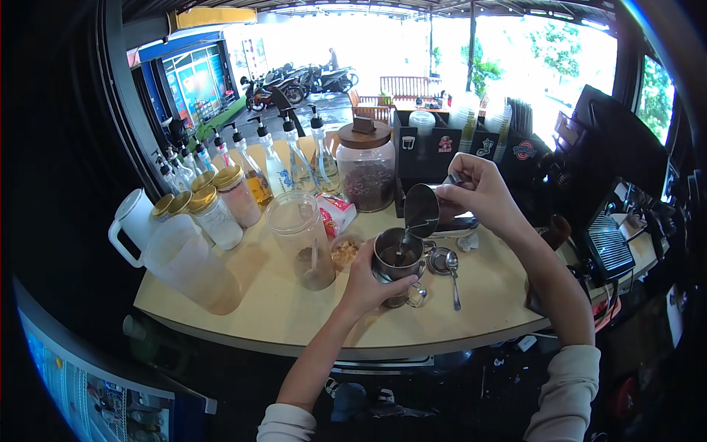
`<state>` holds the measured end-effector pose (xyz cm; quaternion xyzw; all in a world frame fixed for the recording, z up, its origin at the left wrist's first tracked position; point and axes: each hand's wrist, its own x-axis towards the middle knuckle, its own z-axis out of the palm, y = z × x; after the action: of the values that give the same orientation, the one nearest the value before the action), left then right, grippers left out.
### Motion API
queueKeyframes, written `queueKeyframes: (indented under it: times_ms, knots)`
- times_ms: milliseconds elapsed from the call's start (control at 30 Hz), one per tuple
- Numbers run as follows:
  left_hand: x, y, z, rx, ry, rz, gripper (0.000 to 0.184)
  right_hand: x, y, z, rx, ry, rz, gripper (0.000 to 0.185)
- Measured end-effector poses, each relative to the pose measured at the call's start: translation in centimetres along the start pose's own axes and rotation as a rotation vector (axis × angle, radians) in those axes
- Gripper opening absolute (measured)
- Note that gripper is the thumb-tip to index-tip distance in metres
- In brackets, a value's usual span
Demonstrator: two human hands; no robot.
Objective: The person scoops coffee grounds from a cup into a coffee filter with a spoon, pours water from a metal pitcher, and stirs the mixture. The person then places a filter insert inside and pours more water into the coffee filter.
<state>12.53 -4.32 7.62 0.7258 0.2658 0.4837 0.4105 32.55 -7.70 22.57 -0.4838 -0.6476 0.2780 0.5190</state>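
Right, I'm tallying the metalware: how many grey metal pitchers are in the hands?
2: the left hand holds an open-topped grey metal pitcher, and the right hand tilts a second grey metal pitcher over it. Fingers partly cover both.

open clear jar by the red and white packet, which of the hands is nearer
Left: the left hand, around a metal cup, is just right of the jar; the right hand is farther right, tilting a metal pitcher.

Left hand (368,281) partly hidden behind metal cup (410,261); sleeves (567,390) cropped at bottom; distant figure (333,58) blurred, perhaps person.
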Motion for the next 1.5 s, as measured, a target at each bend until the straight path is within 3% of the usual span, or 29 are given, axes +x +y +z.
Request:
queueKeyframes:
  times_ms: [733,933,1133,1233,1300,1500]
  knots:
    - [0.0,-0.1,0.0,0.009,0.008,0.02,0.078,0.8,-0.1,0.4,0.042,-0.003,-0.01,0.024]
    - [0.0,-0.1,0.0,-0.001,0.006,0.028,0.076,0.3,0.1,-0.4,-0.096,0.026,-0.034,0.023]
    - [-0.1,0.0,0.1,-0.011,0.012,0.02,0.075,-1.0,2.2,-2.0,0.007,0.098,-0.053,0.022]
    - [0.0,-0.4,0.1,0.002,0.008,0.025,0.075,-3.2,3.3,-2.6,0.211,0.186,0.022,0.019]
    - [-0.1,-0.5,0.0,0.002,0.005,0.026,0.075,-4.9,5.2,-3.5,0.408,0.315,0.068,0.018]
    - [-0.2,-0.5,0.0,0.042,0.01,0.068,0.073,-10.7,14.0,-6.3,0.489,0.51,0.221,0.021]
